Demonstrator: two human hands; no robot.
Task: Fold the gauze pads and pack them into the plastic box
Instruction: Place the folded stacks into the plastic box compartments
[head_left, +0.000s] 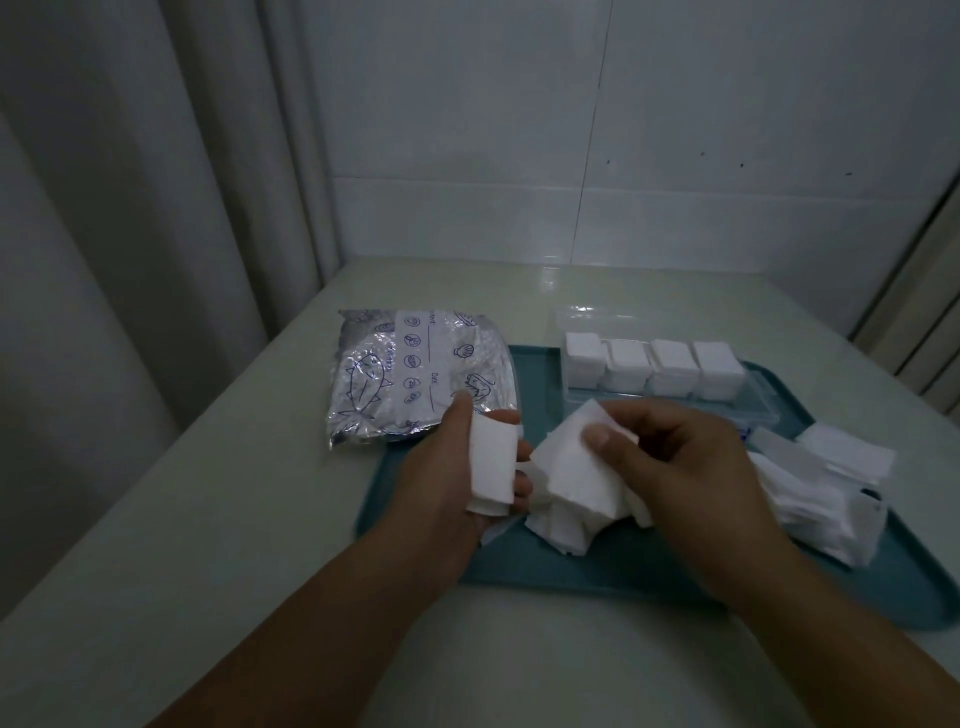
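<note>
My left hand (447, 467) holds a small stack of folded white gauze pads (492, 462) between thumb and fingers above the teal tray (623, 577). Just to its right, my right hand (670, 467) pinches a loose, partly unfolded gauze pad (576, 473), thumb on top. The clear plastic box (665, 400) lies at the tray's far side with several stacks of folded pads (652, 366) standing in a row inside it. A heap of flat unfolded gauze pads (826, 493) lies on the tray's right part.
A silver printed foil bag (410, 374) lies on the pale table (218, 509), overlapping the tray's far left corner. The box's clear lid (582, 314) rises behind the box. A curtain hangs at the left, a tiled wall stands behind.
</note>
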